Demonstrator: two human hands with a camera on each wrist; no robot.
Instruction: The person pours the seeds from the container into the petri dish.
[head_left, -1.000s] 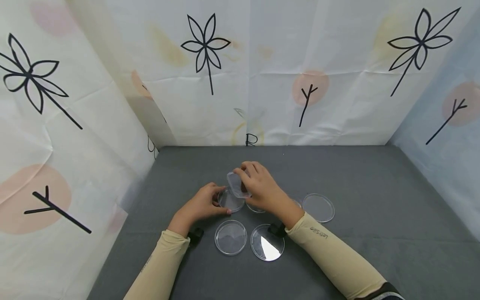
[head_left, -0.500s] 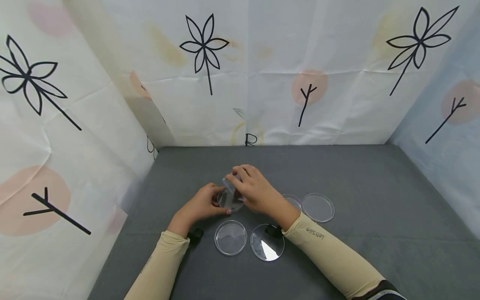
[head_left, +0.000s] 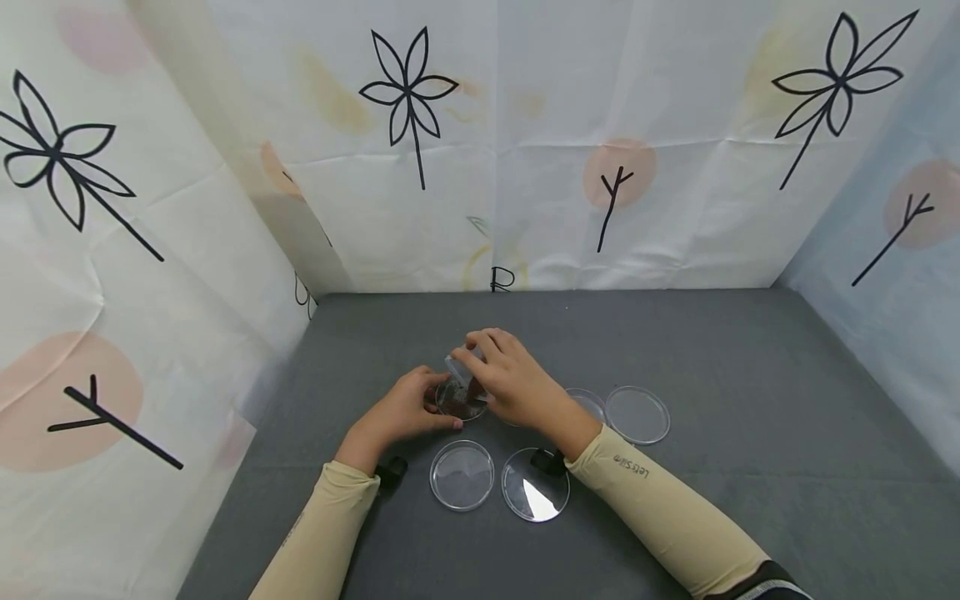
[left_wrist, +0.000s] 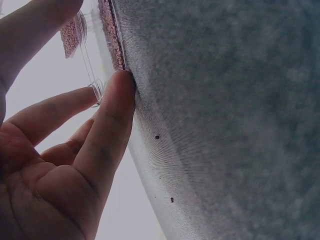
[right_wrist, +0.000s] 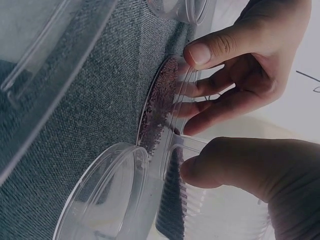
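My left hand [head_left: 408, 404] holds a round clear petri dish [head_left: 453, 405] by its rim, thumb on the near side and fingers on the far side. Reddish-brown granules [right_wrist: 159, 102] cover the bottom of that dish in the right wrist view. Above its right part, my right hand [head_left: 513, 379] grips a small clear plastic container [right_wrist: 227, 215] with ribbed walls. The container is tipped toward the dish, and more granules lie inside it. In the left wrist view, granules [left_wrist: 111, 37] show through the dish wall beside a fingertip.
Nearest me lie two clear petri dishes, the left one [head_left: 462, 475] and the right one [head_left: 536, 492], which reflects light. A clear round dish [head_left: 637, 415] sits at right, beside another dish [head_left: 587, 402] partly behind my right wrist. Two dark specks [left_wrist: 157, 137] lie on the grey cloth.
My right hand has moved slightly left and tipped the container further over the dish. Granules now darken the dish, which looked clear before. My left hand has stayed in place.
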